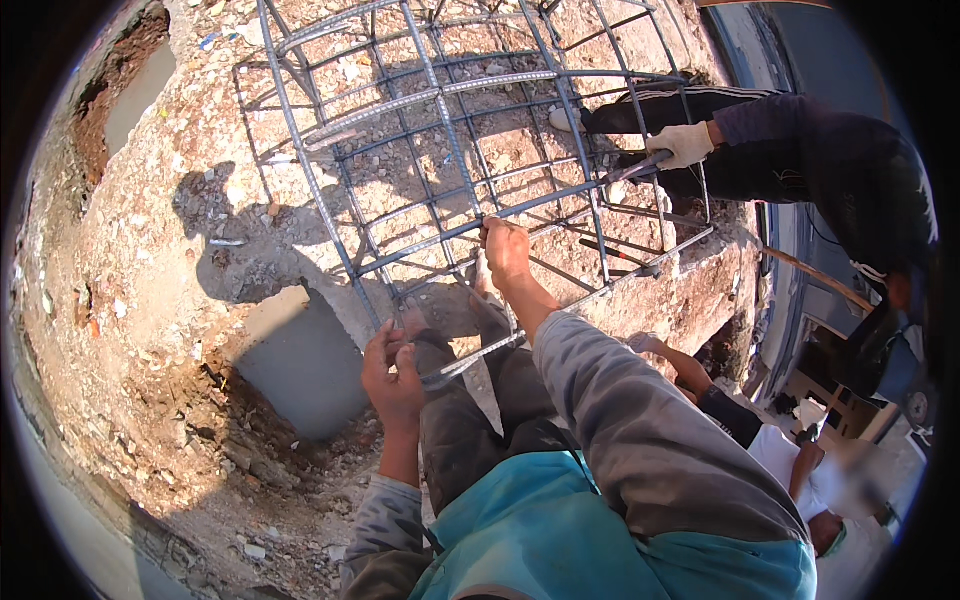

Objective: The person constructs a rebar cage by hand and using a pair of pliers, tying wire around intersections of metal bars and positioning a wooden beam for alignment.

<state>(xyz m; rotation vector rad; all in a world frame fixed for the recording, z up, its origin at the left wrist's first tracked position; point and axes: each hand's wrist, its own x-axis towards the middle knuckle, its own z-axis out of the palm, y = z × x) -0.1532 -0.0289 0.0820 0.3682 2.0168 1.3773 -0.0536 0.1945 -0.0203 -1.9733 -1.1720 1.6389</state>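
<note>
A rebar cage (440, 92) of ribbed steel bars tied in a grid stands over the rubble in front of me. My right hand (507, 252) is closed at a crossing on the cage's near crossbar. What else may be inside that fist is hidden. Lower and to the left, my left hand (392, 378) has its fingers curled at the near end of a long bar. Across the cage, a co-worker's gloved hand (682, 146) grips a dark rod-like tool (635, 170) against the right end of the same crossbar.
A squarish pit with a smooth grey bottom (310, 365) lies just left of my legs. Another pit (140, 100) is at the far left. Broken stone and soil (130, 270) cover the ground. More people are at the right, one in a white shirt (775, 455), beside a wooden pole (820, 278).
</note>
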